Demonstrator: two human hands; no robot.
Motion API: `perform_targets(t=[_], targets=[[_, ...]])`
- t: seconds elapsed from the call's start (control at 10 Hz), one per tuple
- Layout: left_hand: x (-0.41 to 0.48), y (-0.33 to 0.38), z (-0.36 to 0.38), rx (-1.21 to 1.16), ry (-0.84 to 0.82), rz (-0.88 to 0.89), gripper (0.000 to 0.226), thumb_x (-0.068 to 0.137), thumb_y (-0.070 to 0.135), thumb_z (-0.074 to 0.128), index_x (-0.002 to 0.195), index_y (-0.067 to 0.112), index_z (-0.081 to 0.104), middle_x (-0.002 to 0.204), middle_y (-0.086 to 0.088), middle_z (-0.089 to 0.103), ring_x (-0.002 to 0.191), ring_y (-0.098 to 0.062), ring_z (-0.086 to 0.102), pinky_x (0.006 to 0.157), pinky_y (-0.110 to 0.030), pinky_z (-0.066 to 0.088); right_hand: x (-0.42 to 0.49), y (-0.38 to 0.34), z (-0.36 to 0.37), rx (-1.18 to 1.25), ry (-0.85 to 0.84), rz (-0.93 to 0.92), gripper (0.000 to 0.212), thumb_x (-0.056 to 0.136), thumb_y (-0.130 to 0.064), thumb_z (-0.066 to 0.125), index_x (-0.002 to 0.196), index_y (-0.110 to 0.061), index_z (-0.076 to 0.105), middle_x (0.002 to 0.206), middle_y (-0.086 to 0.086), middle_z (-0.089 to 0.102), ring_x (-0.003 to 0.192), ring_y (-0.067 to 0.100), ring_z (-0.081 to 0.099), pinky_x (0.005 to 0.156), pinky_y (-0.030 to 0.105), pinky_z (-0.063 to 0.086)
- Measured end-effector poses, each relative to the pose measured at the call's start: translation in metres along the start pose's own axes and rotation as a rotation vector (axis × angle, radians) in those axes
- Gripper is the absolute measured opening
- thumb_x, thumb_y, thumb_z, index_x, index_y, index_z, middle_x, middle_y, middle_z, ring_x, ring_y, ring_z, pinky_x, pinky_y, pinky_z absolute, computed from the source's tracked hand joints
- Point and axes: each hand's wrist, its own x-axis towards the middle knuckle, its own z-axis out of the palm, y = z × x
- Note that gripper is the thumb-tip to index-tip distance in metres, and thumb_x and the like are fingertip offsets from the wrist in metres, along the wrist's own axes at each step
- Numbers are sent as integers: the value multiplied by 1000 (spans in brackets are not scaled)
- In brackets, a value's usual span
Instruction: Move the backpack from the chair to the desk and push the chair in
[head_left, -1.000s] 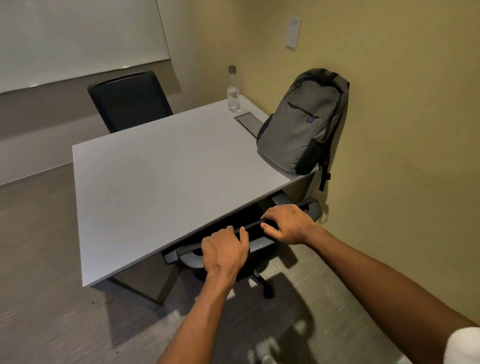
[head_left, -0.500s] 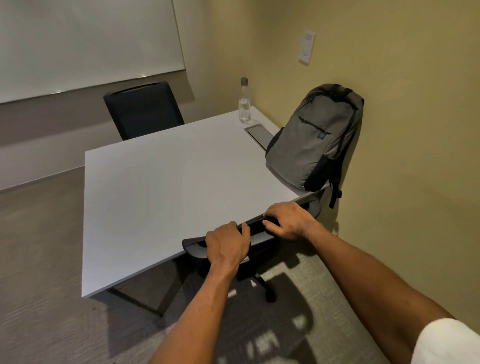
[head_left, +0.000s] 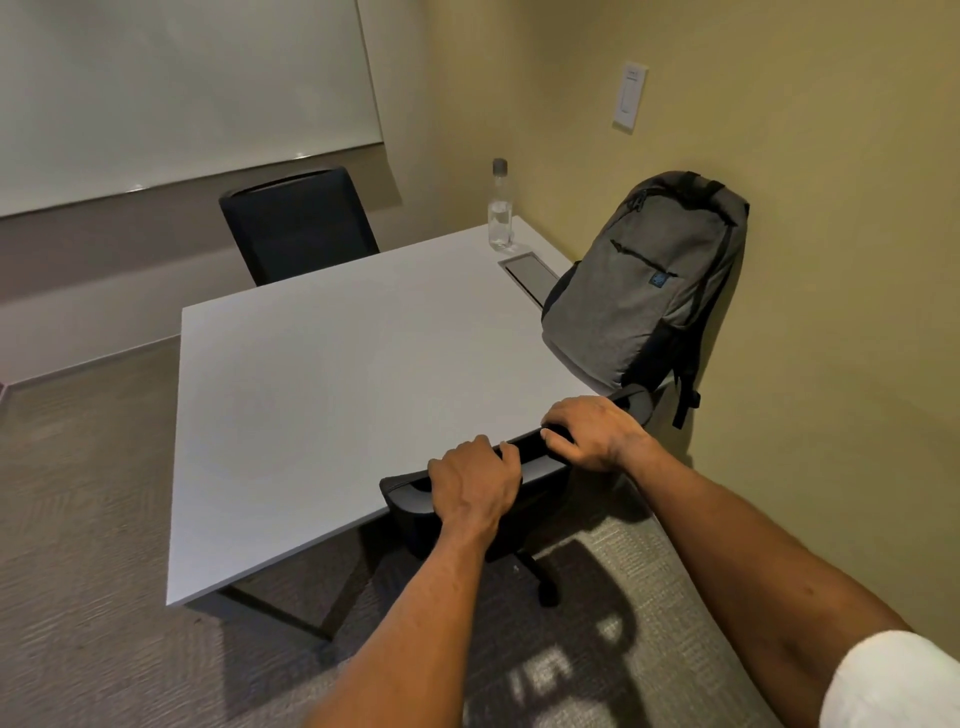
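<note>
A small room with yellow walls and grey carpet holds a white desk (head_left: 332, 395) set against the right-hand wall, a whiteboard (head_left: 176, 88) beyond it. The backpack (head_left: 644, 280) stands upright on the desk's far right corner, leaning on the wall, a strap hanging off the desk edge; so that half of the task looks done. Past the backpack on the desk sit a flush panel (head_left: 530, 273) and a bottle (head_left: 500, 205), clear, capped and partly filled with what looks like water. The chair (head_left: 457, 512) is at the desk's near edge, its seat hidden under the top and its backrest just about at the edge. The backrest's top rail runs along that edge, from near left to far right. Both hands are closed over this rail: the left hand (head_left: 475, 480) nearer the person, the right hand (head_left: 592, 431) farther along toward the backpack. The desk lies straight ahead of the grip, across the rail's length, so any push left goes forward, and little travel seems to remain. A second chair (head_left: 298, 223) is tucked in at the desk's far side.
</note>
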Motion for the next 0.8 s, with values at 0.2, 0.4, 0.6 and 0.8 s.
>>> perform_targets(t=[0.2,0.4,0.6,0.8], targets=[[-6,-3,-3,7,-3,15,57,97,52,21,83,17,64,68,-1,56,66,-25,54,75,-41,38,-5,-5,3,-2,-4,25,61,100,-58,27,115,-21,73,111,2,74,99,20,66,91,43,55],[-11,-10,-9,31,-17,85,57,104,45,23,99,12,69,94,-11,74,85,-32,65,90,-46,48,-13,-18,-1,-19,-57,88,59,109,-54,26,129,-17,67,129,7,69,117,23,63,104,43,51],[-24,-34,-22,56,-7,108,55,108,42,25,121,9,67,121,-15,73,116,-35,64,113,-51,39,-14,-68,-5,0,-99,106,72,109,-62,26,154,-10,48,159,11,51,147,29,48,125,46,38],[-38,-109,-35,-21,8,-17,65,109,48,18,162,11,26,171,-11,29,159,-30,22,131,-55,5,-6,-143,6,-21,-74,8,77,109,-62,23,166,-10,29,174,10,27,162,26,26,134,41,18]])
